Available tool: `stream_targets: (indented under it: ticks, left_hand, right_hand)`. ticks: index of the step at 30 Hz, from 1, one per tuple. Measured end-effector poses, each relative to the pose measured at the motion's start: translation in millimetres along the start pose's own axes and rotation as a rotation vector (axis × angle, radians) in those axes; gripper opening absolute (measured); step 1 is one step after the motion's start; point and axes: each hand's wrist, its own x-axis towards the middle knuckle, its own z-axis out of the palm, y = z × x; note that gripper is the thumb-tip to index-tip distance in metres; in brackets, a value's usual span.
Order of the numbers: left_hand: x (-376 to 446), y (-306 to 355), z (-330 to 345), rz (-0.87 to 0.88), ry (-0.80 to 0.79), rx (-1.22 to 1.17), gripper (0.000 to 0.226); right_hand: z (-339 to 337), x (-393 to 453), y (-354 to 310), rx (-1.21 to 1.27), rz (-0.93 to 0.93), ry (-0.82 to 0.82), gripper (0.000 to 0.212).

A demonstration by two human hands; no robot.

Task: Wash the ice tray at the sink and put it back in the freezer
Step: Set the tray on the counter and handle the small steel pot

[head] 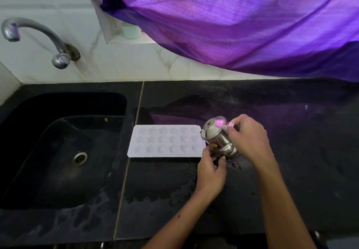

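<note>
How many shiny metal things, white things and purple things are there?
Shiny metal: 3, the tap, the sink drain and the steel jug that the left hand and right hand hold.
White: 2, the ice tray and a cup on the ledge.
Purple: 1, the curtain.
Total: 6

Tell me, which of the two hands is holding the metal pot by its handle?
The right hand grips the handle of the tilted steel pot. The left hand is lower, fingers at the pot's base beside the ice tray.
</note>
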Motion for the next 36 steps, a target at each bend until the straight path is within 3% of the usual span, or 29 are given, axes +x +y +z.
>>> stream_targets:
  ticks: [11, 36]
  left_hand:
    - [-0.1, 3.1, -10.4, 0.019, 0.043, -0.061, 0.041]
    - [4.0, -3.3, -23.2, -0.041, 0.045, -0.121, 0.031]
  right_hand:
    - [0.9, -2.1, -4.1, 0.1, -0.019, 0.02, 0.006]
    - [19.9, 1.6, -18.6, -0.028, -0.074, -0.024, 0.005]
